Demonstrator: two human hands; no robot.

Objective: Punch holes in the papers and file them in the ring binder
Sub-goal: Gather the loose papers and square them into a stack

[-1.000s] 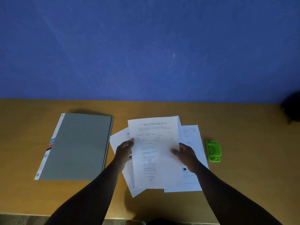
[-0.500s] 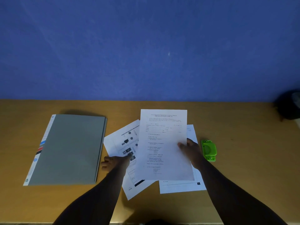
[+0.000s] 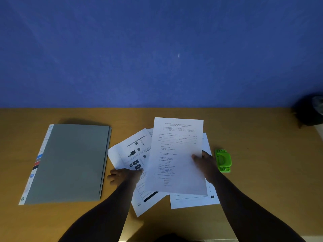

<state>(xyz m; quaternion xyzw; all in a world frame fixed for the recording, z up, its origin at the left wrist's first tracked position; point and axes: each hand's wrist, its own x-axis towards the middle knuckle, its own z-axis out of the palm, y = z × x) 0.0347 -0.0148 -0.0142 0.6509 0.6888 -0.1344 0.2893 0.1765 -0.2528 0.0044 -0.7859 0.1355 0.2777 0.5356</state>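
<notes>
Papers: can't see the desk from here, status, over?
Right hand holds top sheet. Left hand flat on diagram sheet. Binder shut, punch untouched. Nothing in the way.

Left hand (image 3: 125,177) has let go of the text sheet (image 3: 176,154) it gripped a second ago and dropped to the tilted diagram sheet (image 3: 134,154) on the table (image 3: 262,172), fingers resting on it. Text sheet now held by right hand (image 3: 206,163) alone, shifted right and further up, uncovering the diagram sheet
</notes>
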